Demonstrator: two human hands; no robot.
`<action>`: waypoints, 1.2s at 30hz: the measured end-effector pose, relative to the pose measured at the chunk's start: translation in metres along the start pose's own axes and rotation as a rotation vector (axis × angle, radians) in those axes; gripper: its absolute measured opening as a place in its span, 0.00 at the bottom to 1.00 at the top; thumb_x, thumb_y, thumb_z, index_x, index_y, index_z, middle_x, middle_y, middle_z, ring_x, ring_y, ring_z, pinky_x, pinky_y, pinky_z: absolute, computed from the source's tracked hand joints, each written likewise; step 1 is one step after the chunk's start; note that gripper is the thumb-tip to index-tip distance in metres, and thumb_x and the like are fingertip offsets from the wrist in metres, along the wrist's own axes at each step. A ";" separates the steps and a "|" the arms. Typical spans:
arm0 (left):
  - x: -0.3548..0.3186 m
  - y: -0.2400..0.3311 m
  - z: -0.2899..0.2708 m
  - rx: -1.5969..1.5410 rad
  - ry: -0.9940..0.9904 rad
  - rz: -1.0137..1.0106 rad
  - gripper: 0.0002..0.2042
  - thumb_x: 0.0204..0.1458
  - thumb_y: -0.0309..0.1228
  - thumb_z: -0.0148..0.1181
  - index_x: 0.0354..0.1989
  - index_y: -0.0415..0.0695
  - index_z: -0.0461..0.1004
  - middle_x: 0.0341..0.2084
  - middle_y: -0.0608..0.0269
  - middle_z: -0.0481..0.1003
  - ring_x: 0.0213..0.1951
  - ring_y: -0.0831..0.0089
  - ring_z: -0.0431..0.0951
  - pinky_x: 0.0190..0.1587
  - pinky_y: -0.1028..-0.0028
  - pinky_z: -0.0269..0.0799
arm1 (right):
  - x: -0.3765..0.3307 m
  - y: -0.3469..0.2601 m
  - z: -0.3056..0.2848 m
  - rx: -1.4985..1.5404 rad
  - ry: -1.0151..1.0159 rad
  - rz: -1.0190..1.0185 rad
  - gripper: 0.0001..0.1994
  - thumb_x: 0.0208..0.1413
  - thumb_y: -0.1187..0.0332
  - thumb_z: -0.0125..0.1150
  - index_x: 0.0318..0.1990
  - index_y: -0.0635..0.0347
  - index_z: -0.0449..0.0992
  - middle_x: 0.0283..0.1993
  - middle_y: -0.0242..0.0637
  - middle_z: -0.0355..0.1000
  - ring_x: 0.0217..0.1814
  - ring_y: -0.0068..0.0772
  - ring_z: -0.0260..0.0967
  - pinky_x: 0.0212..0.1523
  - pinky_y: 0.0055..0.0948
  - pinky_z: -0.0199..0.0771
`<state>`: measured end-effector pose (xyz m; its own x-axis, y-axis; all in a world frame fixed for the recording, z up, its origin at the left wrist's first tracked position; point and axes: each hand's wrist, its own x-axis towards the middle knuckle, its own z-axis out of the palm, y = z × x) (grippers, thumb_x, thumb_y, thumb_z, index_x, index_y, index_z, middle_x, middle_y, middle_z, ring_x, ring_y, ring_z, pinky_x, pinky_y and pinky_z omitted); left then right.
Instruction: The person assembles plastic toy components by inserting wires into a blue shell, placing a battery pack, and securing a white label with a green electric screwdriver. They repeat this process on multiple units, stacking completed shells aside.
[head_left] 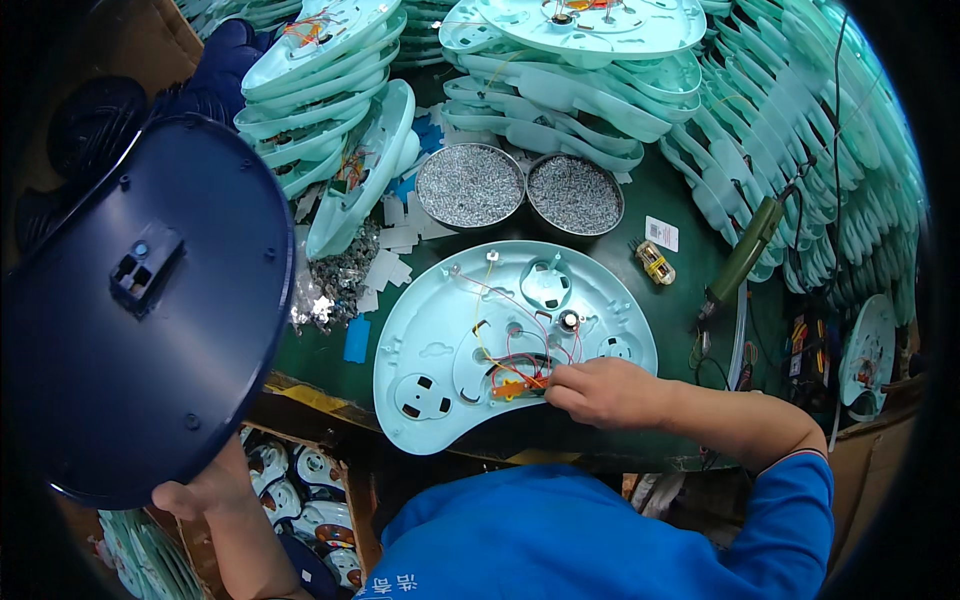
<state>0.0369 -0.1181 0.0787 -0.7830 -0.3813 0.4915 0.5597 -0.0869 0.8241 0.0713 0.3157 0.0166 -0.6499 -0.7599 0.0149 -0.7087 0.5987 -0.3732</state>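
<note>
Shell (420,330): teal, laid hollow side up on green bench (690,302), at clock centre. Already in place: round part (569,321) toward 2 o'clock, wires (512,357) strung across the middle. Apparently partway along; undone, by judgement: board (508,390), orange, at 6 o'clock inside shell, seating unclear; cover (200,330), dark blue, at 9 o'clock, held up and apart from shell.

Left hand (215,482), 8 o'clock: gripping cover by lower rim, fingers hidden behind. Right hand (605,393), 4 o'clock: fingers curled at board's right end; pinch on board or wires impossible to tell.

Around: tins (490,228) of small metal bits, two, 12 o'clock; stacks (540,85) of similar shells, 10 round to 2; metal pile (340,280), 10; yellow cylinder (655,263), card (662,234) and green tool (748,245), 2; box (362,510) of parts, 8.

In the way: cover, blocking view leftward; right hand, masking board's end; wires, slack near board.
</note>
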 end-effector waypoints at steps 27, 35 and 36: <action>-0.040 -0.004 0.096 -0.250 -0.542 -0.941 0.55 0.48 0.71 0.59 0.75 0.46 0.44 0.65 0.50 0.62 0.64 0.57 0.67 0.64 0.56 0.68 | 0.091 -0.049 -0.024 1.409 0.592 0.355 0.11 0.63 0.74 0.61 0.51 0.66 0.80 0.42 0.35 0.76 0.37 0.20 0.74 0.36 0.25 0.79; -0.037 -0.001 0.121 -0.111 -0.658 -0.997 0.56 0.48 0.73 0.55 0.74 0.47 0.41 0.63 0.48 0.63 0.59 0.60 0.73 0.60 0.59 0.73 | 0.100 -0.028 -0.002 0.150 0.898 0.029 0.14 0.45 0.82 0.70 0.42 0.60 0.83 0.35 0.35 0.73 0.28 0.27 0.69 0.24 0.26 0.70; -0.036 -0.001 0.120 -0.094 -0.660 -0.997 0.56 0.48 0.74 0.55 0.75 0.47 0.40 0.63 0.48 0.63 0.60 0.60 0.73 0.60 0.59 0.73 | 0.101 -0.026 -0.005 0.018 0.900 -0.012 0.15 0.42 0.81 0.69 0.41 0.60 0.83 0.34 0.34 0.72 0.26 0.28 0.66 0.22 0.26 0.67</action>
<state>0.0319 0.0063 0.0934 -0.8557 0.4353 -0.2797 -0.3764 -0.1529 0.9137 0.0227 0.2248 0.0324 -0.6169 -0.2756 0.7372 -0.7173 0.5822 -0.3827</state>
